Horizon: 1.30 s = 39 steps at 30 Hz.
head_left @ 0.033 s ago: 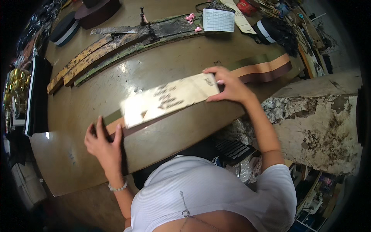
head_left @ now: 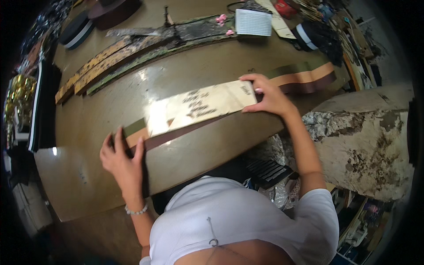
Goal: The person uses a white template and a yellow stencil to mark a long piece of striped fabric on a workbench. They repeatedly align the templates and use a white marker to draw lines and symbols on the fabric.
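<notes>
A long strip with olive, tan and dark brown bands [head_left: 134,135] lies across the table. On it rests a pale rectangular board [head_left: 185,108] with handwriting, which hides the strip's middle. My left hand [head_left: 121,161], a beaded bracelet at its wrist, holds the strip's left end, thumb at the near edge and fingers at the far edge. With its thumb and fingers at opposite edges, my right hand [head_left: 267,97] grips the board's right end. Beyond that hand the strip continues in waves to the right.
Long worn wooden bars [head_left: 119,66] with a metal clamp [head_left: 170,26] lie at the back of the table [head_left: 198,154]. A written sheet [head_left: 253,23], dark rolls [head_left: 76,32] and a black roll with a white band [head_left: 307,37] stand around them. A peeling pale surface [head_left: 362,145] is at right.
The board has shifted slightly right and away from me, its left end most, showing more of the strip beneath. My hands have moved a little right; the whole view has shifted slightly too.
</notes>
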{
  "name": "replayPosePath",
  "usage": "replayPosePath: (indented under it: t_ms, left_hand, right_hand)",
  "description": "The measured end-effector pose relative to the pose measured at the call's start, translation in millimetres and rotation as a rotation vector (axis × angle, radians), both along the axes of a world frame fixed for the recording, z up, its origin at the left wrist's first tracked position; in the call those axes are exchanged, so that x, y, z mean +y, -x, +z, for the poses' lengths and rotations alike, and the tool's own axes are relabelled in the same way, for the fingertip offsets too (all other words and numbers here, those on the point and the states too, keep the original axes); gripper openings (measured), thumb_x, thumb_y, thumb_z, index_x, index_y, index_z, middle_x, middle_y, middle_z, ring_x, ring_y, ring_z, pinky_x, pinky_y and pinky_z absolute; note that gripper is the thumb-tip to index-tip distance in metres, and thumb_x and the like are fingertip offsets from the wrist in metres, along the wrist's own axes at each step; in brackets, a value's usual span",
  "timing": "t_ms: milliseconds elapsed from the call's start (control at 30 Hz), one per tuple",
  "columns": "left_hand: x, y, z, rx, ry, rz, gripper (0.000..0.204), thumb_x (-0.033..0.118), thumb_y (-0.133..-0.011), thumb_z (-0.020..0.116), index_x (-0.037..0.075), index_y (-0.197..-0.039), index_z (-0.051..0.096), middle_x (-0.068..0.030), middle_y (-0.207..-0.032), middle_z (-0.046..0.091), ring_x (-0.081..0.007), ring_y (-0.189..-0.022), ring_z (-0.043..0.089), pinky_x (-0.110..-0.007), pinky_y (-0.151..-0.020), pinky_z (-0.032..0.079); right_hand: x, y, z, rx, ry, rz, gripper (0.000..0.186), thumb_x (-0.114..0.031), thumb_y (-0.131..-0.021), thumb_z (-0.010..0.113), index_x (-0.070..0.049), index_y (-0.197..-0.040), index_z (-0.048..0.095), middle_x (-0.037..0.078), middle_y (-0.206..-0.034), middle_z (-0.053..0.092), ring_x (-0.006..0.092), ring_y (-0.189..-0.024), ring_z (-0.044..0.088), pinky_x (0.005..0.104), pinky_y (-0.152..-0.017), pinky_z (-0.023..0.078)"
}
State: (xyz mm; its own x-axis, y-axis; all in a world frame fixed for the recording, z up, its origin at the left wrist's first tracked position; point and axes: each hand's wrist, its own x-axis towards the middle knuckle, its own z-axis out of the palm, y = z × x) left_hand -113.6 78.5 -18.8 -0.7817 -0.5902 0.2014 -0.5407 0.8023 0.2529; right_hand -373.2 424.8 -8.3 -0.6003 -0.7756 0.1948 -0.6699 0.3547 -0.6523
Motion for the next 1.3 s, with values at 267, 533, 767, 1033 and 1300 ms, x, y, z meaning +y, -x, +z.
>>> replayPosePath:
  t_ms: [267, 533, 767, 1033, 1300]
  left_hand:
    - [-28, -18, 8, 0.2, -0.206, 0.064, 0.032, 0.028, -0.093, 0.071, 0.01, -0.12, 0.071, -0.0178, -0.136, 0.052, -0.0358, -0.131, 0.043, -0.047, -0.109, 0.037]
    - [-1, -11, 2, 0.259, -0.214, 0.037, 0.079, 0.037, -0.085, 0.079, -0.002, -0.145, 0.046, -0.0276, -0.141, 0.043, -0.0423, -0.129, 0.041, -0.049, -0.11, 0.037]
    - [-9, -11, 5, 0.443, -0.427, 0.099, 0.1, 0.021, -0.077, 0.087, 0.006, -0.158, 0.029, -0.023, -0.146, 0.035, -0.0356, -0.124, 0.048, -0.045, -0.105, 0.044]
    - [-29, -25, -1, 0.661, -0.596, 0.127, 0.07, 0.003, -0.083, 0.08, 0.007, -0.147, 0.05, -0.0117, -0.135, 0.049, -0.0225, -0.116, 0.064, -0.032, -0.101, 0.054]
    - [-35, -31, -9, 0.724, -0.716, 0.064, 0.051, -0.001, -0.088, 0.074, -0.001, -0.136, 0.058, -0.0119, -0.131, 0.057, -0.0208, -0.118, 0.063, -0.032, -0.103, 0.053]
  right_hand:
    - [-24, -16, -7, -0.005, 0.0, 0.018, 0.054, -0.019, -0.061, 0.094, -0.003, -0.091, 0.052, 0.011, -0.134, 0.063, 0.0298, -0.127, 0.055, 0.0374, -0.102, 0.045]
    - [-18, -10, 6, -0.181, -0.102, -0.151, 0.056, -0.015, -0.058, 0.094, -0.003, -0.087, 0.048, 0.01, -0.133, 0.062, 0.028, -0.116, 0.054, 0.0353, -0.099, 0.043]
    - [-65, -31, 1, -0.042, -0.05, 0.053, 0.058, -0.017, -0.062, 0.093, -0.007, -0.083, 0.04, 0.014, -0.135, 0.06, 0.0337, -0.123, 0.052, 0.0385, -0.101, 0.042]
    - [-98, -58, -2, -0.038, -0.075, 0.042, 0.055, -0.021, -0.066, 0.092, -0.005, -0.09, 0.046, 0.016, -0.139, 0.057, 0.0349, -0.127, 0.049, 0.0423, -0.102, 0.043]
    - [-104, -60, -9, 0.073, -0.037, 0.051, 0.081, -0.025, -0.066, 0.091, -0.009, -0.138, 0.055, 0.005, -0.088, 0.047, 0.0301, -0.12, 0.05, 0.0398, -0.104, 0.036]
